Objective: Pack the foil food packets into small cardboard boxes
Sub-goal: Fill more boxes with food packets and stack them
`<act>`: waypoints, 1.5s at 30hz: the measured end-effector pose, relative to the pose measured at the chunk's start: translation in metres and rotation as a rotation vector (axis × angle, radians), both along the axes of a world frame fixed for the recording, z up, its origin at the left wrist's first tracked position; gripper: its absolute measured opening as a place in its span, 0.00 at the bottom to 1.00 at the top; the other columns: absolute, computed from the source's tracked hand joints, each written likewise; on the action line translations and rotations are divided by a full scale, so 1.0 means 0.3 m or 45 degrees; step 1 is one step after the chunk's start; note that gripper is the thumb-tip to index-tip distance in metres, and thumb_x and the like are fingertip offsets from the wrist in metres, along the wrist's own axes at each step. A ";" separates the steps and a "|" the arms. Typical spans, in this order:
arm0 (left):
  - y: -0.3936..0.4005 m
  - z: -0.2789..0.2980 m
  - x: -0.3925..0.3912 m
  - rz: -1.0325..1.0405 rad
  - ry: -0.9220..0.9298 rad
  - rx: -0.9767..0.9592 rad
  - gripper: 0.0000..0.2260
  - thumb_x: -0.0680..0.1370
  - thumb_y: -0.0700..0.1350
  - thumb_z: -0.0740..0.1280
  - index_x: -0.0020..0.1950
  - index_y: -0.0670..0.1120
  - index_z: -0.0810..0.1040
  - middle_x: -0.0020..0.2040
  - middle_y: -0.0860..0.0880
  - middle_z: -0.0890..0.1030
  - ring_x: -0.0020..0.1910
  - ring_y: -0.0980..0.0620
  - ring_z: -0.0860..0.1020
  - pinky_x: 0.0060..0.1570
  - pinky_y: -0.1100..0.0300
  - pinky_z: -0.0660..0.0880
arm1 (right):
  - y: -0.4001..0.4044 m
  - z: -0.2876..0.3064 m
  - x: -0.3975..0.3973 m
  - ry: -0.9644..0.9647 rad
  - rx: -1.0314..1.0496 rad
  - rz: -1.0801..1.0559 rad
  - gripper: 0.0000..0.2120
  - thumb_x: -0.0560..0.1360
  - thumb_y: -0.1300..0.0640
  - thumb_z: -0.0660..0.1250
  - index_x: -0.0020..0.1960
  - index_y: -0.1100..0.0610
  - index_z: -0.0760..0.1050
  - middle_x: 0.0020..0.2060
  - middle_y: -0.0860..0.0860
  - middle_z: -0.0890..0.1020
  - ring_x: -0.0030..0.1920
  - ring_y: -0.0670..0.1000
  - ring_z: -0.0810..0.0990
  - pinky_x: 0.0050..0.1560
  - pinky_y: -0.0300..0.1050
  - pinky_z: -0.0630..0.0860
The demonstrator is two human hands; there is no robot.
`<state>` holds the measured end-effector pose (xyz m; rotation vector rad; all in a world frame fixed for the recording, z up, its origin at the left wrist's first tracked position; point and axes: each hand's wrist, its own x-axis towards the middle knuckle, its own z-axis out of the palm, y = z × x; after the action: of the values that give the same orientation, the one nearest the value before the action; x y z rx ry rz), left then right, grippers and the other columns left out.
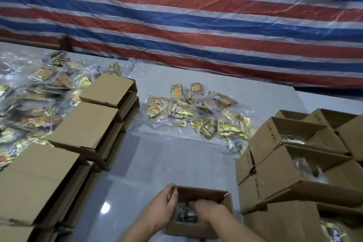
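Packing goes best if the packets are pushed flat to the bottom before more go in. The left hand [165, 201] curls its fingers over the near-left rim of the open cardboard box [198, 210] on the tabletop [147, 163]; the right hand [208, 209] reaches inside, fingers hidden, grip unclear. Foil packets [198, 112], gold and crinkly, lie heaped beyond, well apart.
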<state>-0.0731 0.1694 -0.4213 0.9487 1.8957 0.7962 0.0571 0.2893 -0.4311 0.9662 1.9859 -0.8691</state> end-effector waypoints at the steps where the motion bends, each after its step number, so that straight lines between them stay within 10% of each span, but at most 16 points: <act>1: 0.000 0.005 0.006 0.007 0.015 0.022 0.12 0.83 0.52 0.56 0.59 0.48 0.75 0.52 0.42 0.81 0.55 0.46 0.79 0.53 0.57 0.72 | -0.001 -0.010 0.004 0.006 -0.022 -0.020 0.21 0.83 0.51 0.57 0.74 0.55 0.67 0.72 0.57 0.71 0.71 0.58 0.71 0.71 0.48 0.66; 8: -0.003 0.028 0.008 -0.012 0.092 0.057 0.09 0.84 0.50 0.55 0.54 0.50 0.74 0.39 0.53 0.77 0.40 0.57 0.75 0.41 0.63 0.69 | 0.029 0.029 0.032 0.109 0.006 -0.041 0.18 0.77 0.44 0.66 0.57 0.56 0.81 0.54 0.53 0.83 0.55 0.55 0.81 0.51 0.44 0.74; 14: -0.002 0.024 0.015 -0.006 0.126 0.063 0.09 0.84 0.51 0.55 0.57 0.51 0.73 0.39 0.54 0.75 0.39 0.60 0.73 0.38 0.70 0.66 | -0.012 0.021 0.014 -0.057 -0.137 -0.169 0.27 0.80 0.40 0.52 0.73 0.49 0.69 0.73 0.51 0.71 0.70 0.52 0.70 0.66 0.45 0.63; 18: -0.010 0.018 0.018 -0.012 0.075 0.054 0.09 0.84 0.51 0.55 0.53 0.49 0.73 0.32 0.54 0.73 0.31 0.61 0.71 0.36 0.63 0.67 | -0.033 0.028 0.012 -0.087 -0.164 -0.203 0.26 0.77 0.38 0.52 0.70 0.46 0.73 0.70 0.51 0.75 0.65 0.51 0.76 0.59 0.45 0.69; 22: -0.017 0.006 0.020 -0.044 0.066 0.051 0.09 0.83 0.51 0.56 0.56 0.51 0.73 0.35 0.52 0.76 0.33 0.61 0.73 0.39 0.65 0.69 | -0.068 0.051 0.040 0.001 -0.108 -0.182 0.25 0.80 0.41 0.51 0.71 0.50 0.72 0.70 0.53 0.74 0.67 0.53 0.74 0.65 0.45 0.67; 25: -0.022 -0.001 0.018 -0.097 0.041 0.007 0.09 0.83 0.50 0.56 0.61 0.53 0.73 0.47 0.53 0.81 0.45 0.59 0.78 0.50 0.63 0.73 | -0.072 0.103 0.050 0.156 0.016 -0.190 0.20 0.79 0.44 0.56 0.51 0.53 0.82 0.51 0.53 0.85 0.54 0.51 0.82 0.49 0.41 0.73; 29: 0.010 -0.010 0.003 -0.127 0.105 -0.088 0.19 0.83 0.54 0.54 0.73 0.52 0.67 0.71 0.52 0.72 0.69 0.56 0.70 0.67 0.65 0.63 | -0.016 0.216 0.074 0.593 0.252 -0.567 0.21 0.78 0.45 0.60 0.35 0.58 0.76 0.31 0.53 0.81 0.30 0.44 0.77 0.36 0.42 0.74; 34: 0.238 0.028 -0.057 -0.155 0.334 -0.034 0.20 0.83 0.55 0.56 0.72 0.47 0.69 0.70 0.49 0.73 0.67 0.51 0.72 0.66 0.60 0.66 | 0.145 0.265 0.092 0.816 0.443 -1.002 0.12 0.80 0.53 0.60 0.40 0.54 0.76 0.34 0.49 0.78 0.36 0.48 0.76 0.38 0.44 0.72; 40: 0.700 0.063 -0.072 -0.527 0.832 -0.027 0.19 0.82 0.51 0.58 0.69 0.44 0.67 0.65 0.43 0.73 0.64 0.42 0.72 0.60 0.51 0.71 | 0.355 0.214 0.070 0.638 0.516 -1.118 0.19 0.80 0.52 0.61 0.69 0.54 0.70 0.63 0.51 0.75 0.58 0.52 0.76 0.51 0.43 0.69; 45: 1.055 0.008 0.057 -0.959 1.084 0.069 0.19 0.80 0.50 0.62 0.67 0.43 0.67 0.63 0.42 0.74 0.61 0.41 0.74 0.56 0.49 0.73 | 0.422 0.137 0.062 0.770 0.360 -1.740 0.05 0.78 0.54 0.60 0.49 0.53 0.73 0.43 0.55 0.78 0.45 0.56 0.76 0.47 0.48 0.71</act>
<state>-0.0560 0.4860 -0.4190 2.0874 1.9077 -0.0472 0.0758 0.4159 -0.3901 2.5638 1.7169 -1.7435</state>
